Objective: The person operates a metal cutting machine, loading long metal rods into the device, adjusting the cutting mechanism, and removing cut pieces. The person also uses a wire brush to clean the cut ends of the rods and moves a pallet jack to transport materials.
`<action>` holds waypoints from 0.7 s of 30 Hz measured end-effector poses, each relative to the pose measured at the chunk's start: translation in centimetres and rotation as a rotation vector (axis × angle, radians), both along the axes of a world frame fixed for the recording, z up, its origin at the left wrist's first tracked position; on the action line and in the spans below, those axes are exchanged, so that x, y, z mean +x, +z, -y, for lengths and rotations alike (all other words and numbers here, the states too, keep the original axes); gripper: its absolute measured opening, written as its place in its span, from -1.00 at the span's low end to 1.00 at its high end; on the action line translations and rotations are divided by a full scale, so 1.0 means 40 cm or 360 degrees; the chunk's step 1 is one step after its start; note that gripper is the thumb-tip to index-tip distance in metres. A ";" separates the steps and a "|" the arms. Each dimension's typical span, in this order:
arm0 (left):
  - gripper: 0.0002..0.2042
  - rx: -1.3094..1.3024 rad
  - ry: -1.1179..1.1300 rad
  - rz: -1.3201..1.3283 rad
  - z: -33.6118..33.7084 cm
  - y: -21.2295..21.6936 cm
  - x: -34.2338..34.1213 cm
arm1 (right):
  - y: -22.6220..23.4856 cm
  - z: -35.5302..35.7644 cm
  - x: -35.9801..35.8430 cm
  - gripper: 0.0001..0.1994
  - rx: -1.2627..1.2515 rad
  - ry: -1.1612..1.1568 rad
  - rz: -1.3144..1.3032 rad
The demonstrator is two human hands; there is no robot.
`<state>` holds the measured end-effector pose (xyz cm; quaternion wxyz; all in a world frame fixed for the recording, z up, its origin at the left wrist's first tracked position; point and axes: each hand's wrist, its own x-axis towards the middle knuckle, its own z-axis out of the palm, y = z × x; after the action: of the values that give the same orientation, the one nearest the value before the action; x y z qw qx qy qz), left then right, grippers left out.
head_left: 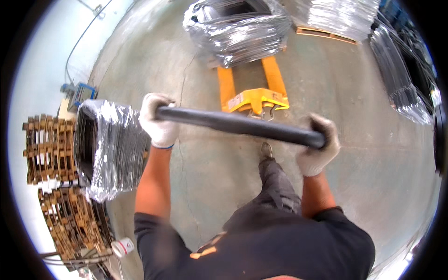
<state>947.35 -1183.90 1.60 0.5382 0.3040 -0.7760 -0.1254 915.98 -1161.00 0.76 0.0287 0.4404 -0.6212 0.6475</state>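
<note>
Both hands are gloved in white knit cotton and wrapped around the black handle bar (240, 125) of a pallet jack: the left hand (157, 119) is closed over the bar's end at about nine o'clock from the frame's middle, the right hand (319, 144) is clenched on the other end at about three o'clock. They sit far apart, one at each tip, which looks to me like the grip that gives the most leverage for steering or pumping. The bar lies nearly level, tipped slightly down toward the right. The person's forearms rise to it from six o'clock, and one grey-trousered leg with a shoe (266, 150) is planted just under the bar, a braced stance as far as I can judge. Beyond the bar, at twelve o'clock, the yellow pallet jack (254, 95) has its two forks slid under a load wrapped in clear stretch film (238, 28), so the load sits over the forks; whether it is lifted off the concrete floor (364, 186) I cannot tell. At nine o'clock a second film-wrapped bundle of dark sheets (109, 147) stands close by the left forearm, with stacked wooden pallets (49, 149) behind it against the pale wall. More wrapped stock lines the edge from one to three o'clock. A small white bottle with a red cap (123, 246) lies at seven o'clock.
</note>
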 end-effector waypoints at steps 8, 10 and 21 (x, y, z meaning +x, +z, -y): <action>-0.76 0.0195 -0.0142 0.0034 0.029 0.003 0.068 | -0.037 0.025 0.079 -0.75 -0.0139 -0.0197 0.0051; -0.76 0.0224 -0.0125 0.0069 0.070 0.011 0.054 | -0.026 0.061 0.075 -0.77 -0.0096 -0.0292 0.0107; -0.79 -0.0055 -0.0333 0.0129 0.279 0.046 -0.028 | 0.007 0.166 0.132 -0.86 0.0023 -0.0763 0.0127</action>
<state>946.24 -1195.04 3.45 0.4956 0.2169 -0.8267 -0.1550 921.26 -1167.63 1.04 0.1539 0.2546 -0.7132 0.6347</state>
